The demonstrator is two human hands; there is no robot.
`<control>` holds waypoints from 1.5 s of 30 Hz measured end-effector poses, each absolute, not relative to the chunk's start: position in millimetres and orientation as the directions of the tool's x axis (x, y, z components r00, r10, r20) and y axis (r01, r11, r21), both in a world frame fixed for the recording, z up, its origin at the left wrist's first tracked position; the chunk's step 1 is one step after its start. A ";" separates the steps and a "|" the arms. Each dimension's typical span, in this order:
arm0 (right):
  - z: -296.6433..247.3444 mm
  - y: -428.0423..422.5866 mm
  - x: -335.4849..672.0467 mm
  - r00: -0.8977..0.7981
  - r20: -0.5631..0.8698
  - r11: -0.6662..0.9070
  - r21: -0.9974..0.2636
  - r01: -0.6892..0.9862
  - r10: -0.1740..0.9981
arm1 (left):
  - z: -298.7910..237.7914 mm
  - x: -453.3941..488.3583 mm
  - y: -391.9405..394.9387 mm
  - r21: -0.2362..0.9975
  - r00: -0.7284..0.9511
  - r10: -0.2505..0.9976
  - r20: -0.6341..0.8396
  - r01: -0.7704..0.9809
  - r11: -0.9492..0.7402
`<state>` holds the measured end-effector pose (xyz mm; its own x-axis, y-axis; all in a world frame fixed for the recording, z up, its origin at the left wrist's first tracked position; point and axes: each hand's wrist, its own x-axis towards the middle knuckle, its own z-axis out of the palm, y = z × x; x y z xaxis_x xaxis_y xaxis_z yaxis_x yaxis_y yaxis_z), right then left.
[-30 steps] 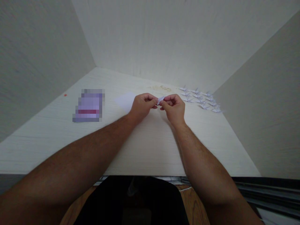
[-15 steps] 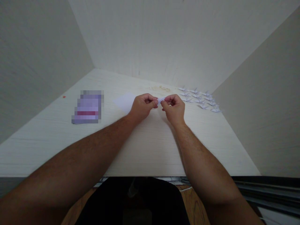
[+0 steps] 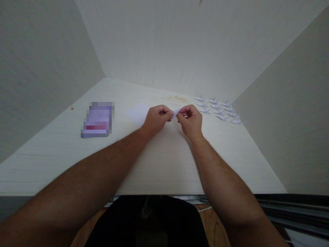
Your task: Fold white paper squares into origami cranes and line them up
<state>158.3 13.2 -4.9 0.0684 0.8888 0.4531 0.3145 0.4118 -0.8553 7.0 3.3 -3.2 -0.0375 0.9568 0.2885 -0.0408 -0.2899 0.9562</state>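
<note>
My left hand (image 3: pixel 156 119) and my right hand (image 3: pixel 191 120) meet above the middle of the pale wooden table (image 3: pixel 164 161). Both pinch a small folded piece of pale lilac paper (image 3: pixel 176 113) between thumb and fingers. The fingers of each hand are curled closed around it, so most of the paper is hidden. A flat sheet of lilac paper (image 3: pixel 137 112) lies on the table just left of my left hand.
Several small folded paper cranes (image 3: pixel 218 109) stand in rows at the back right of the table. A purple packet (image 3: pixel 97 119) lies at the left, blurred out. Pale walls close in the table on three sides. A faint stain (image 3: pixel 177 98) marks the far edge.
The hands stay together on the folded paper with only small finger shifts. The view has tipped slightly, so everything sits a little lower in the frame.
</note>
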 end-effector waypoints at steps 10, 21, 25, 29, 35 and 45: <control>-0.2 11.1 160.7 -0.072 0.413 0.418 -0.877 0.236 0.908 | -8.7 5.5 8.9 0.964 0.067 0.974 0.214 -0.177 -0.200; 7.0 7.4 162.1 -0.163 0.390 0.417 -0.888 0.195 0.906 | -3.5 2.6 8.7 0.971 0.135 0.989 0.060 -0.237 -0.027; 5.5 7.2 162.7 -0.157 0.412 0.437 -0.879 0.189 0.897 | 1.0 1.7 5.7 0.970 0.153 0.988 0.015 -0.243 0.023; 4.3 7.8 162.2 -0.136 0.444 0.463 -0.870 0.170 0.885 | 3.0 1.3 4.9 0.965 0.162 0.986 -0.023 -0.253 0.064; 6.6 6.7 162.7 -0.119 0.409 0.426 -0.882 0.204 0.905 | 2.0 0.0 6.1 0.954 0.189 0.981 -0.044 -0.283 0.097; 2.3 8.3 165.7 -0.162 0.433 0.459 -0.868 0.191 0.887 | 2.5 -2.6 5.9 0.942 0.243 0.968 -0.055 -0.308 0.131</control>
<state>165.7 8.3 2.3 -0.1620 0.8868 0.4328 0.1911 0.4585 -0.8679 -2.6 5.9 2.5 0.2429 0.9685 -0.0552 -0.3083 0.1310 0.9422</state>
